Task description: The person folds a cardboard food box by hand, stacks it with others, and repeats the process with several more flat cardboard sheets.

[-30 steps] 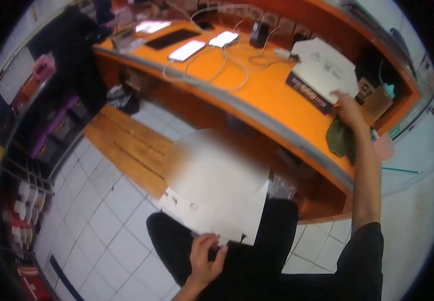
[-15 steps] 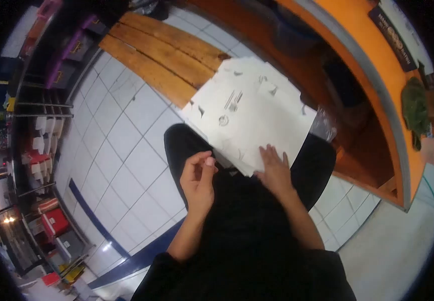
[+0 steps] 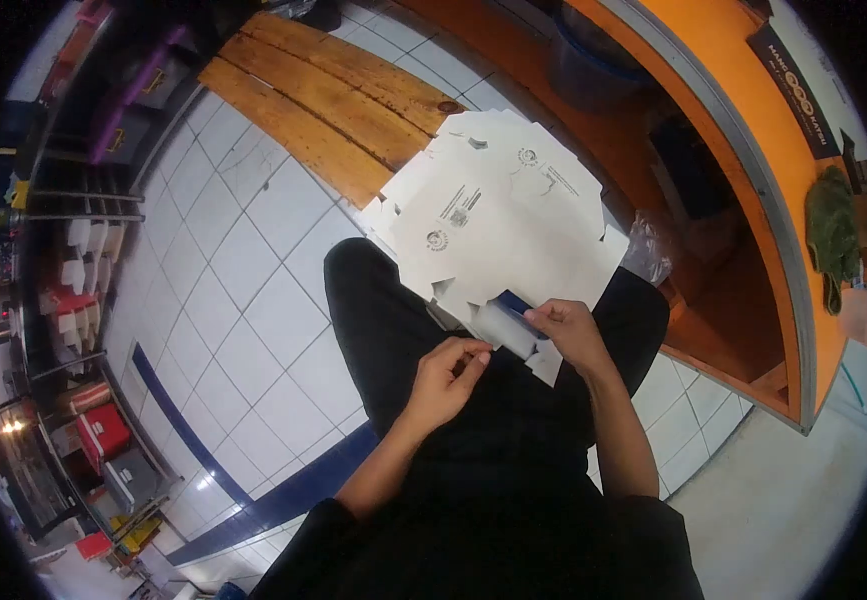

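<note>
Filling the middle and lower left, one floor point(image 3: 288, 270) of white tiles, with two dark blue strips point(image 3: 293, 492) meeting at lower left. Curving down the upper right, one orange tabletop point(image 3: 728, 60) with a grey edge. Running in from the upper left, one wooden tabletop point(image 3: 323, 110) of three planks. Just below centre, two black trouser legs point(image 3: 363, 310). Lying flat at the centre, from the near end of the planks to the legs, white cardboard point(image 3: 513, 225), apparently several sheets deep; cannot count the layers. In shade at upper right, one blue tub point(image 3: 593, 70). On the orange tabletop, one black-sided box point(image 3: 798, 95) and, just below, one green cloth point(image 3: 833, 235). Beside the cardboard's right edge, one clear plastic bag point(image 3: 648, 248). At the cardboard's front edge, two bare hands. Right hand point(image 3: 565, 332): thumb and fingers closed on one folded flap with a dark blue face. Left hand point(image 3: 445, 385): thumb and fingertips drawn nearly together at a front corner; cannot tell pinch from touch. Smallest, on the cardboard, two round printed marks point(image 3: 437, 240).
</note>
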A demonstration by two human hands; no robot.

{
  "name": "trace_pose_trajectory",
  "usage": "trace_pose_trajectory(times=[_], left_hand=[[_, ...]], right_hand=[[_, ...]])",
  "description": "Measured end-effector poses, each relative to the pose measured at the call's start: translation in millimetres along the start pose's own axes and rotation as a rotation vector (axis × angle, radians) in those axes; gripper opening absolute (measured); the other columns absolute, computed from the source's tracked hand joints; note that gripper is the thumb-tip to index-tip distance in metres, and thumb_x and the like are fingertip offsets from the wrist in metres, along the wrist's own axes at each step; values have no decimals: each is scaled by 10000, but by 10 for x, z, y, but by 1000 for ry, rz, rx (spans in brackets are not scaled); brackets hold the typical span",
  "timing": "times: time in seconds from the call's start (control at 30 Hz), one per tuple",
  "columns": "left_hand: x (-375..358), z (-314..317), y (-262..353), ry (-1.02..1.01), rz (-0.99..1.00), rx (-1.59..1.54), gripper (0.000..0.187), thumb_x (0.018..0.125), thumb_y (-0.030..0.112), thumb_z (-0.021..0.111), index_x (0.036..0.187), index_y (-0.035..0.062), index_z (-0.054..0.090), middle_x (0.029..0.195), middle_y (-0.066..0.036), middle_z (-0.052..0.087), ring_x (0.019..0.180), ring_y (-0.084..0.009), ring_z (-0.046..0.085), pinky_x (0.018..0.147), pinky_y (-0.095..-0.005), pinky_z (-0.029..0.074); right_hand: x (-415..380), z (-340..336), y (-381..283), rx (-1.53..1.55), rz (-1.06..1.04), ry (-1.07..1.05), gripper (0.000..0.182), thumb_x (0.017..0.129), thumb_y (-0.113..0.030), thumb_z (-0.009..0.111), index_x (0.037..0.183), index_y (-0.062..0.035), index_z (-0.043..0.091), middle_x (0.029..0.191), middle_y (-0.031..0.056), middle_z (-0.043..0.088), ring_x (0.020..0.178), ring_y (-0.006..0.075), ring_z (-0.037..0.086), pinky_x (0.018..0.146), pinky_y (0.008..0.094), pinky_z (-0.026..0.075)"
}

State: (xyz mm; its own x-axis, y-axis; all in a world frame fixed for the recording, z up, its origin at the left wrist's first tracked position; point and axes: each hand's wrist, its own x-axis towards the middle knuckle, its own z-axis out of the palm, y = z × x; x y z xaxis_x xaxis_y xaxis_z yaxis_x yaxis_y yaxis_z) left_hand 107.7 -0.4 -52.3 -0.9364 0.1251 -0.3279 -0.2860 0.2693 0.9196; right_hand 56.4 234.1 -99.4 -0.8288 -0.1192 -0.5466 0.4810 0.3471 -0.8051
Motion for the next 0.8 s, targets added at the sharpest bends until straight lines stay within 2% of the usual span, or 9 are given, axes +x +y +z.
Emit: trace_pose_trajectory(times=[0.13,0.2,0.23,0.3,0.43,0.6,0.67,0.73,0.8], left_hand=[[14,5,-3,-11,76,98,155,951,110,685,1058,4,721,879,-103,678,741,-177,657,673,-289,509],[14,30,-66,249,115,79,182,961,123,673,1095,12,726,1017,-153,668,831,-222,663,743,-315,530],[52,17,18,255,112,83,182,961,123,673,1095,12,726,1017,-153,668,831,-222,663,743,-315,530],[216,-22,154,567,389,197,210,960,136,685,1129,20,729,1222,-231,596,983,-287,656,837,-355,538],[471,-24,313,461,440,76,249,928,144,731,1159,51,729,1367,-286,489,1106,-353,624,902,-401,531],[475,-88,508,299,683,463,340,801,140,824,1131,119,746,1281,-231,598,1062,-368,648,887,-412,543],[437,-114,606,275,655,439,299,774,110,817,1068,113,758,1250,-181,638,1032,-344,662,862,-398,554],[383,-191,673,52,710,443,340,771,40,806,1103,98,759,1242,-167,663,1057,-322,680,861,-399,565],[377,-209,612,45,675,423,358,764,12,793,1110,98,760,1262,-157,661,1058,-308,684,862,-394,567]], right_hand=[[-117,-82,-266,125,-10,-9,222,953,-213,723,890,-5,679,731,7,623,672,78,515,639,268,435],[-369,-138,-590,65,-175,79,224,972,-215,694,900,-6,659,760,11,630,695,82,522,658,273,441],[-458,-182,-646,51,-172,41,205,985,-206,671,931,-9,654,798,19,649,732,87,550,696,262,456],[-543,-224,-771,72,-166,-24,193,982,-202,673,967,-10,665,811,33,664,741,96,573,713,264,470],[-509,-216,-742,118,-89,-156,217,975,-204,683,1091,-20,690,882,86,717,799,127,661,755,285,512],[-625,-95,-992,-29,-151,-105,313,940,-219,722,1182,-25,679,937,156,745,846,186,722,762,314,531],[-613,-97,-1041,-97,-149,-89,344,927,-224,734,1202,-25,673,947,172,749,862,205,734,765,318,532],[-615,-68,-1012,-147,-354,-77,381,917,-227,739,1240,-39,665,936,182,748,850,214,737,757,328,535],[-699,-43,-1145,-105,-266,-120,361,922,-217,730,1236,-49,671,926,174,745,845,209,734,759,337,535]])
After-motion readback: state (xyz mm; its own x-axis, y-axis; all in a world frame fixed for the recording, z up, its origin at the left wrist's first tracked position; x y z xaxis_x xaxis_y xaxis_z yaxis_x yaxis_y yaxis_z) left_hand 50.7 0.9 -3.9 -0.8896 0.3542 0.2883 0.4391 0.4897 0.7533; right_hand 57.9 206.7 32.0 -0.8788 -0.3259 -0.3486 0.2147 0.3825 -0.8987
